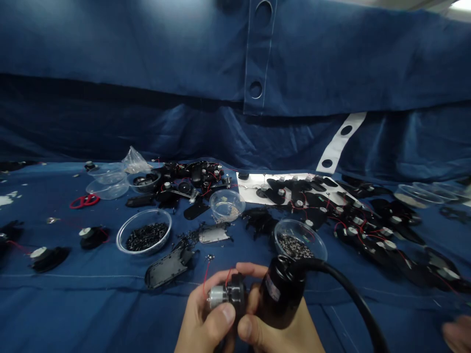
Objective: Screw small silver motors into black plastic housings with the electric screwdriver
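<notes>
My left hand (200,323) is closed round a small black part with a silver motor (225,295) and thin red wires, held low in the middle of the view. My right hand (283,331) grips a black electric screwdriver (281,291), whose thick black cable (353,299) curves off to the lower right. The tool's tip points left at the motor part; where they meet is hidden. Just beyond my hands stands a clear bowl of small silvery screws (299,242).
On the blue cloth table (91,304) stand a clear bowl of black screws (144,235), a small clear cup (226,203), a black casing (169,267), red scissors (84,201) and several black motor parts with red wires (353,220). Another person's hand (458,333) shows at lower right.
</notes>
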Action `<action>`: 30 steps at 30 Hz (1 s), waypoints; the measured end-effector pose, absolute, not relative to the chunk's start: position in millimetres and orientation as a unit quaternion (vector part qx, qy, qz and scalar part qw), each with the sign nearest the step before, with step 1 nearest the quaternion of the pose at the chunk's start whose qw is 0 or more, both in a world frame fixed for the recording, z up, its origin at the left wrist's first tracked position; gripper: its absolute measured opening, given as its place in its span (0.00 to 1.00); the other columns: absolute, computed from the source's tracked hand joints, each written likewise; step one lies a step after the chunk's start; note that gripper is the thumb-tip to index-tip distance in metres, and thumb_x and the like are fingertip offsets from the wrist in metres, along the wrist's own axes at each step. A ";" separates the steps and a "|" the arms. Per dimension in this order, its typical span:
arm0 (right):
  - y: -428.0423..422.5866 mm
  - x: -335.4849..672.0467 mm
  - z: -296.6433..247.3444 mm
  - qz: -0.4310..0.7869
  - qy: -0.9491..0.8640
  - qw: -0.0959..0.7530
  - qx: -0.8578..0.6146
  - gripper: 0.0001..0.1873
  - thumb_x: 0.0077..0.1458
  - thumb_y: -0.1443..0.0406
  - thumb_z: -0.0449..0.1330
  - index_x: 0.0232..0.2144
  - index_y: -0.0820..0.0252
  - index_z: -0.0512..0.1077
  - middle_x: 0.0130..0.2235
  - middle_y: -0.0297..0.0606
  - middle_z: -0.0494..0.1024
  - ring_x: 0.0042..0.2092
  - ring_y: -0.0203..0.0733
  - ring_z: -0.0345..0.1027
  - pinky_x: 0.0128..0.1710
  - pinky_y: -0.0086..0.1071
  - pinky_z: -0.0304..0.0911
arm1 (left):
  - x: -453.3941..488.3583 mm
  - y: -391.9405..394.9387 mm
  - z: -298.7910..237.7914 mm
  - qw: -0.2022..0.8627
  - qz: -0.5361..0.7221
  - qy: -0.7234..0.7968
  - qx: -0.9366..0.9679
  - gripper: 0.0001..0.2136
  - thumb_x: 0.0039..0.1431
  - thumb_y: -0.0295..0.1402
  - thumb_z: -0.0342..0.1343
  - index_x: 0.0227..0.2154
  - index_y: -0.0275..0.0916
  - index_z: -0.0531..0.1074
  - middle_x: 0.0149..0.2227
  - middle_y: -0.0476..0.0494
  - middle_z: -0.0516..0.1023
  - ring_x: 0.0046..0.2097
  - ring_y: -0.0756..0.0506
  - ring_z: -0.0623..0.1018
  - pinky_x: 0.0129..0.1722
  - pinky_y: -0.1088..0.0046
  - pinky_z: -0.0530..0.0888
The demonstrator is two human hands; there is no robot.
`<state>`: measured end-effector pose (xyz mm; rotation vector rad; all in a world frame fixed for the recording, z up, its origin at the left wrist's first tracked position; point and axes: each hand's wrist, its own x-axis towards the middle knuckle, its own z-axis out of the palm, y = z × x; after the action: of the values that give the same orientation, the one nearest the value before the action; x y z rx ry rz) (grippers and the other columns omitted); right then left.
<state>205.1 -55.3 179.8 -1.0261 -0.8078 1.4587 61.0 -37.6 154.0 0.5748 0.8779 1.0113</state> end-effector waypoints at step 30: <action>-53.3 211.6 173.6 0.617 -0.167 0.603 -0.477 0.31 0.41 0.51 0.76 0.46 0.56 0.79 0.45 0.44 0.84 0.46 0.56 0.78 0.46 0.44 0.71 | 73.1 -47.3 213.8 0.670 0.518 0.422 0.324 0.45 0.43 0.38 0.74 0.66 0.43 0.64 0.34 0.41 0.86 0.30 0.43 0.83 0.31 0.72 0.79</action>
<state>211.6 -53.3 173.6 -1.1053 -0.3874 1.4278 73.1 -47.3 213.8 0.7295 0.9514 1.1676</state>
